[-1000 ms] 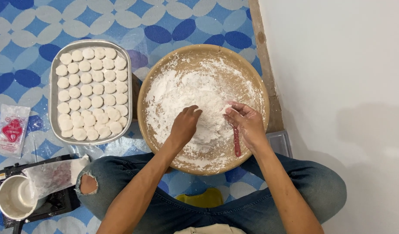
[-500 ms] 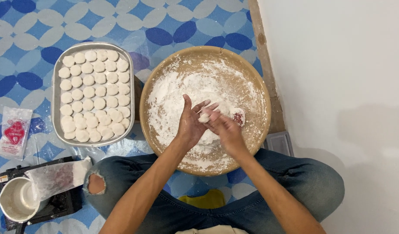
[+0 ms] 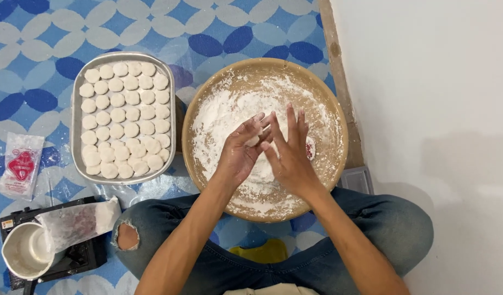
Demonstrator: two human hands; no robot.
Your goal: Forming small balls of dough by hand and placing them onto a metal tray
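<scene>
A round wooden tray dusted with white flour lies on the floor in front of my crossed legs. Above its middle, my left hand and my right hand press palm to palm. A small white dough piece shows between them. My right hand's fingers are stretched out flat and my left hand's fingers curl around the dough. A small red object, partly coated in flour, lies in the tray just right of my right hand.
To the left, a rectangular metal tray holds several rows of white dough rounds. Further left lies a plastic packet with red print. A small stove with a white pot and a plastic bag stands at lower left. A white wall rises on the right.
My hands rose off the flour and came together over the tray. My right hand let go of the red object, which now lies in the flour. The dough piece is now between my palms.
</scene>
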